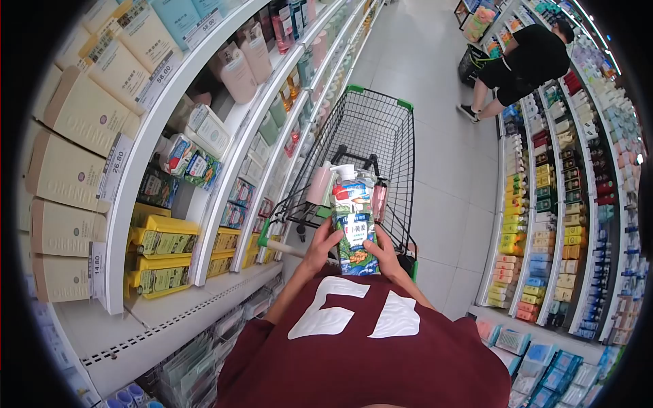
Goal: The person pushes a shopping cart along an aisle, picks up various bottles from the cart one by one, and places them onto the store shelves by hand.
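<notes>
We have a white-topped pump bottle (354, 228) in both hands, label towards us and pump at 12 o'clock. Our left hand (321, 249) curls round its 8 o'clock side and our right hand (387, 254) its 4 o'clock side, both narrowed to the bottle's width, thumbs on the front. The step in hand looks to be reading the label; the next move, we judge, calls for a steady two-sided grip, clear of the pump.

Beyond it, at 12 o'clock, stands a wire shopping cart (404, 105); a pink bottle (317, 185) shows at 11 o'clock.

The label's large characters seem to read 小黄姜; the smaller print we cannot make out. A similar-looking package (194, 162) sits on the shelf at 10 o'clock. Of the price tags, one reads 14.80 (97, 270) at 9 o'clock, with 26.80 (113, 166) and 58.00 (161, 75) towards 10. Embossed letters on the beige boxes (71, 168) are unclear.
</notes>
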Demonstrator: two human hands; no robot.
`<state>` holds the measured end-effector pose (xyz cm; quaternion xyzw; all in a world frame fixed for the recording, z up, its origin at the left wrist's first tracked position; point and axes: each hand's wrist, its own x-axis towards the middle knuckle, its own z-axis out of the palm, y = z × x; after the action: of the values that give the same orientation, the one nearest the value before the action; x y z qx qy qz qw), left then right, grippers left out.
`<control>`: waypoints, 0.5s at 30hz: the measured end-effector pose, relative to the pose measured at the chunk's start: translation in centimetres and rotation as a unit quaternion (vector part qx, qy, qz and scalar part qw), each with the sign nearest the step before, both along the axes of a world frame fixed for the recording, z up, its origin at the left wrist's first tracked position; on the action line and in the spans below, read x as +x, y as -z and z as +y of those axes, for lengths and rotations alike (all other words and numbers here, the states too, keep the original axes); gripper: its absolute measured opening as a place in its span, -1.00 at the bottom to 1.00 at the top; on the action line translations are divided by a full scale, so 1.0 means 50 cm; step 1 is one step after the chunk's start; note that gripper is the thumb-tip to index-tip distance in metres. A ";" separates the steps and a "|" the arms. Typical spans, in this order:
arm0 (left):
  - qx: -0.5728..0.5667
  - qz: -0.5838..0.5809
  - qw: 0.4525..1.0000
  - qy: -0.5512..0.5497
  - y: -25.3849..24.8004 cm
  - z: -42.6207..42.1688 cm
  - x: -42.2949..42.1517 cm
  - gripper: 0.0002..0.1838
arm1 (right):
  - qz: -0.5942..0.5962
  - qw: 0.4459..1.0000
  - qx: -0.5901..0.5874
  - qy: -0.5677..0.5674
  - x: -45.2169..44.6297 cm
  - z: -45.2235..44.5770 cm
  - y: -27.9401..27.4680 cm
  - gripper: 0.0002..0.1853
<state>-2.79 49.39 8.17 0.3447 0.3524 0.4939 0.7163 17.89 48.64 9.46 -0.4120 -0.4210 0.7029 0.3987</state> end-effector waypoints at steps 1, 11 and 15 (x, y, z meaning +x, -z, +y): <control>-0.002 0.000 1.000 -0.001 -0.012 0.000 -0.003 -0.39 | -0.006 1.000 0.000 -0.004 -0.003 -0.002 -0.004 -0.42; 0.062 0.082 0.989 -0.103 -0.070 -0.031 -0.034 -0.25 | -0.055 0.996 0.021 -0.072 -0.052 0.002 -0.025 -0.41; 0.086 0.190 0.956 -0.208 -0.083 -0.075 -0.068 -0.12 | -0.158 0.969 0.052 -0.184 -0.094 0.038 -0.045 -0.33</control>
<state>-6.18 45.66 12.35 0.4113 0.5018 0.5860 0.4855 13.19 50.54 11.72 -0.4117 -0.5832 0.6674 0.2122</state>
